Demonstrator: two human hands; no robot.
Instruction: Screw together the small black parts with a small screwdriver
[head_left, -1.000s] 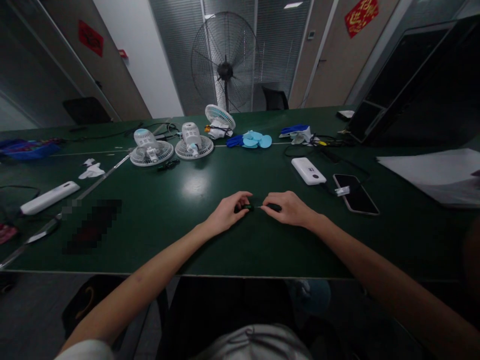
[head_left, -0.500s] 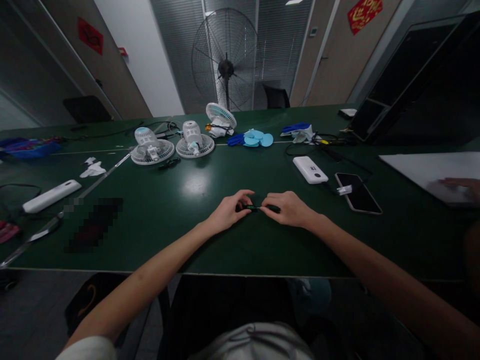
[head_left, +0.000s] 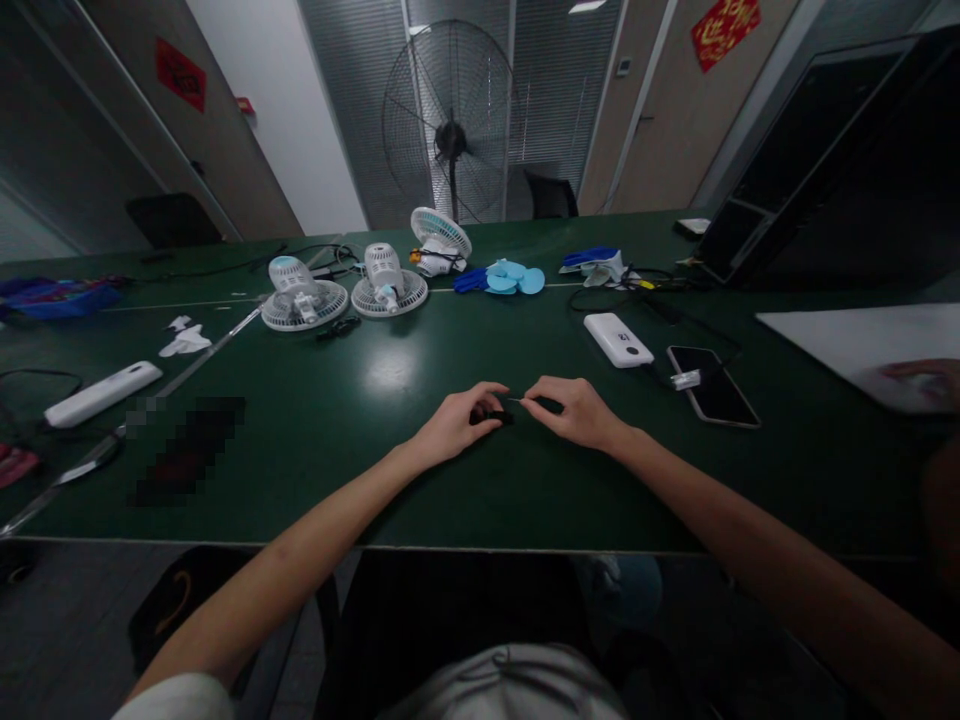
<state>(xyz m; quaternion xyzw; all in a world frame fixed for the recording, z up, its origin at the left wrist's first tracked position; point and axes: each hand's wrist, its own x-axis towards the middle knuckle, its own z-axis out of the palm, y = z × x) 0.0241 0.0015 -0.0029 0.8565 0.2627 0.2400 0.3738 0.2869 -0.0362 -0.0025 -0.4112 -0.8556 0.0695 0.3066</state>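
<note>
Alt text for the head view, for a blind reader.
On a green table, the left hand pinches a small black part while the right hand holds a thin tool beside it. Small fans, a power bank and a phone lie beyond.

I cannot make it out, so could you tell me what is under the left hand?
A small dark part on the table, pinned by the left hand; the fingers cover most of it.

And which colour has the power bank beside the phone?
The power bank is white, best seen in the head view.
</note>
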